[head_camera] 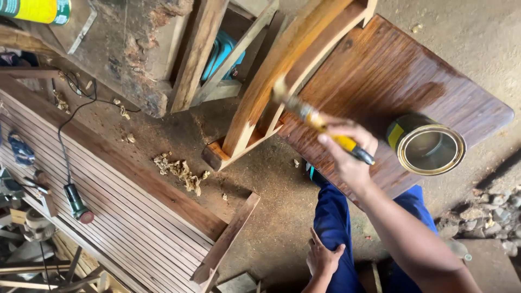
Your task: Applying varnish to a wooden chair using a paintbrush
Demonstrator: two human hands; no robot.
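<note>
I see the paintbrush [320,126] slanting up-left, bristles on the pale chair frame [271,76], pinched in my right hand [347,149] beside the open tin [429,149], while my left hand [323,258] rests spread on my knee.

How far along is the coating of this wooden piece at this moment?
Done: the flat slatted panel looks dark and glossy over most of its face. In hand: the right hand holds a yellow-handled brush, bristles on the curved wooden rail; the left hand rests on the knee. Left: that rail and the frame below it look pale and bare. An open tin sits on the panel.
</note>
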